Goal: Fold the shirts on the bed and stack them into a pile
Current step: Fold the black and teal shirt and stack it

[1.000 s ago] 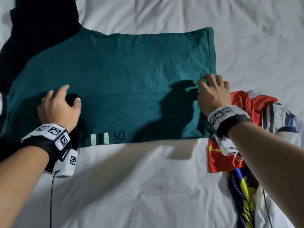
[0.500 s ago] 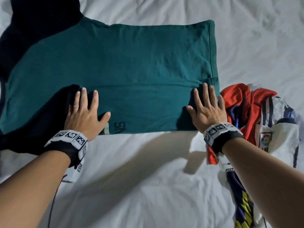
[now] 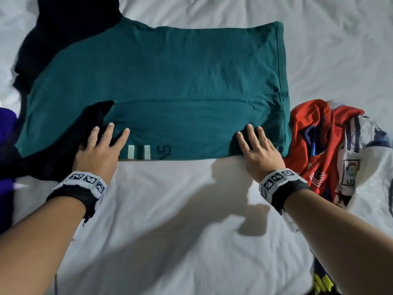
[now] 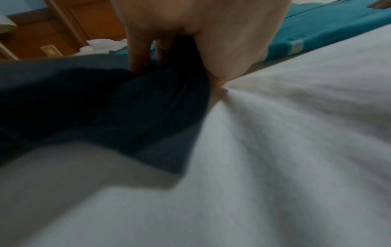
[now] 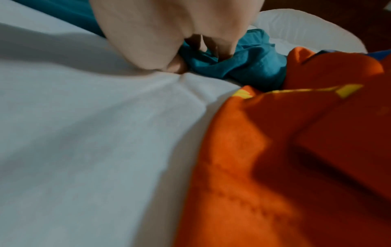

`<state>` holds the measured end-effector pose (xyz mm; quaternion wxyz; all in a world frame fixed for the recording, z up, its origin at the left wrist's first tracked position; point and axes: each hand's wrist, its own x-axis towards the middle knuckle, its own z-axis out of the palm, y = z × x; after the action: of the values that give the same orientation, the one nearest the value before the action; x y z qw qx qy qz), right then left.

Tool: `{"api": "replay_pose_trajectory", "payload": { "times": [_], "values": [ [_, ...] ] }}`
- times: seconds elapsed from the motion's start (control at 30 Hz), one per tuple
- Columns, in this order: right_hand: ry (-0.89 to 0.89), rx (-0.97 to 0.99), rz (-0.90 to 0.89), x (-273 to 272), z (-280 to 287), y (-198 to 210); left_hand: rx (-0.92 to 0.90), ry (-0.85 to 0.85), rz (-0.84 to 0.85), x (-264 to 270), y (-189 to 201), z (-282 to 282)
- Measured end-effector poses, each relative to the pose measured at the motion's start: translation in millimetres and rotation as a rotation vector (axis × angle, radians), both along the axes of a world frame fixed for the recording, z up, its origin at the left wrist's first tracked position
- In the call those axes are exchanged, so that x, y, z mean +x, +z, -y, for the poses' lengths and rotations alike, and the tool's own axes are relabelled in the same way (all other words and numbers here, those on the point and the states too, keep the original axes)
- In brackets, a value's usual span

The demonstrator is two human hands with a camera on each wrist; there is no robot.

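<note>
Bed (image 3: 191, 220): both hands flat on teal shirt (image 3: 170, 81)

— What can't be made out here?
— The purple cloth (image 3: 6, 124) runs off the head view's left edge, and the dark garment (image 3: 63, 28) lies partly under the teal shirt (image 3: 170, 71). The heap of jerseys (image 3: 331, 150) is cut by the right edge.
— And the wrist views?
— Both blurred. The left hand (image 4: 201, 33) and the right hand (image 5: 158, 30) are cropped at the top; whether their fingertips press or pinch the cloth is unclear there.
</note>
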<state>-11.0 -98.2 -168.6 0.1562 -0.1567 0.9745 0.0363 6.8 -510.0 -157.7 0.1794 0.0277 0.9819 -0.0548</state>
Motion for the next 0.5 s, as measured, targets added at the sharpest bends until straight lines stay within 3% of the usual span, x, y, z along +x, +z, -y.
{"api": "replay_pose_trajectory", "payload": {
  "times": [0.23, 0.5],
  "values": [
    [0.089, -0.003, 0.044, 4, -12, 28, -0.027, -0.081, -0.019, 23, 30, 9],
    [0.22, -0.065, -0.034, 131, -34, 61, -0.023, -0.304, -0.002, 151, 59, -4]
  ]
}}
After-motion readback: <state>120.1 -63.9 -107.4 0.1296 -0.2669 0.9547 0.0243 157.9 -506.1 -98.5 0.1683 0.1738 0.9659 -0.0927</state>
